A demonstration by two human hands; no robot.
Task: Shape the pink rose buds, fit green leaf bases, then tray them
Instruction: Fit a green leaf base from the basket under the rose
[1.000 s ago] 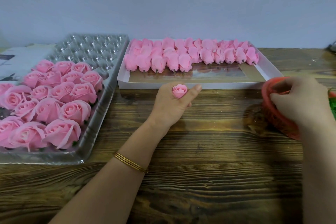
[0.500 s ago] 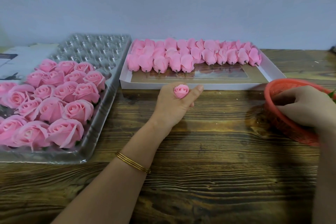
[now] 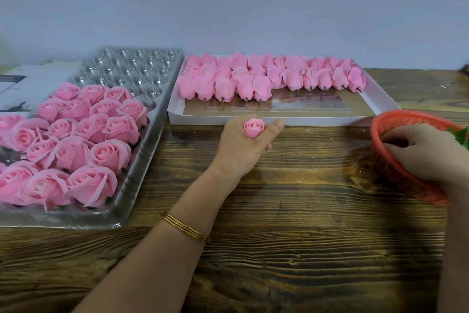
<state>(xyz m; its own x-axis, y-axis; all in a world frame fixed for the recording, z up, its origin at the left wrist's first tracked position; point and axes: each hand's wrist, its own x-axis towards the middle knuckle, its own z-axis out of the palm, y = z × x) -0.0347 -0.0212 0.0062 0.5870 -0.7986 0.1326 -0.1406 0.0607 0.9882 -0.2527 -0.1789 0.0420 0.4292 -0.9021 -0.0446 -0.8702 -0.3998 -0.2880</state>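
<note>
My left hand holds a small pink rose bud upright between thumb and fingers, just in front of the white box. Rows of unshaped pink buds lie in that box. My right hand reaches into a red basket at the right edge, fingers curled down among green leaf bases; what they hold is hidden. On the left, a clear plastic tray carries several finished open roses.
The tray's far cells have no roses in them. A white printed sheet lies behind the tray at far left. A grey wall runs along the back of the wooden table.
My right hand has sunk deeper into the red basket. The left hand with the bud has stayed where it was.
</note>
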